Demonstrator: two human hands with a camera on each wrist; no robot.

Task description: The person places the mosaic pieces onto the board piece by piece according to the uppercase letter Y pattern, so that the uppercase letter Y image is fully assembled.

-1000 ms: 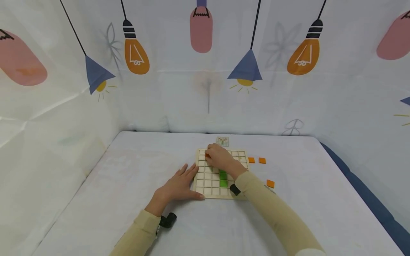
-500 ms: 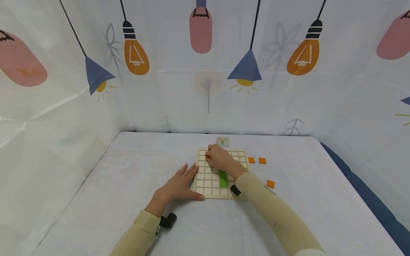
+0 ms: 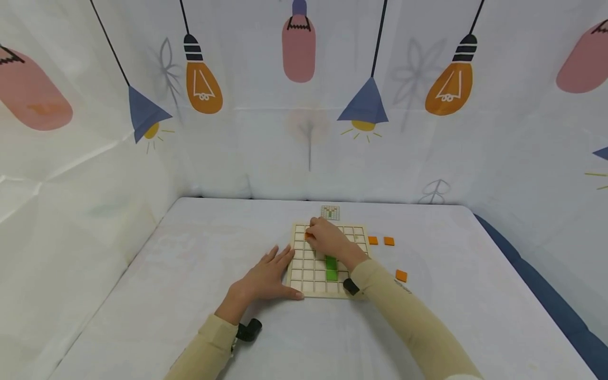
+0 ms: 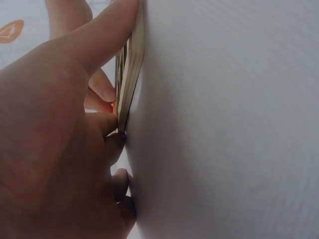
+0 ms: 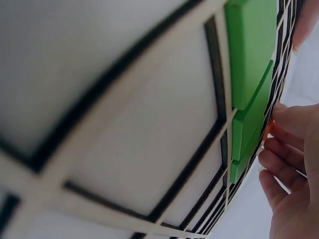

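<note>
The fingers (image 5: 284,159) of the right hand (image 3: 329,238) are pinching a small, flat, orange square tile (image 3: 308,236), the thumb pressing from one side and the fingertips from the other. The tile is sitting between these fingertips, over the far left part of a pale wooden square grid board (image 3: 308,276); whether it is resting fully inside a cell, I cannot tell. Beneath the right wrist, flat green square tiles (image 3: 331,269) are lying in a column on the board, partly hidden by the hand in the head view. The left hand (image 3: 266,275) is spreading its straightened fingers against the board's left edge, its thumb touching the near left corner. Just beyond the board's right edge, two loose orange tiles (image 3: 381,241) are lying side by side, while a third orange tile (image 3: 401,276) is lying nearer the person. A small printed grid card (image 3: 330,212) is lying just past the far edge, on the white-covered counter (image 3: 228,227).
</note>
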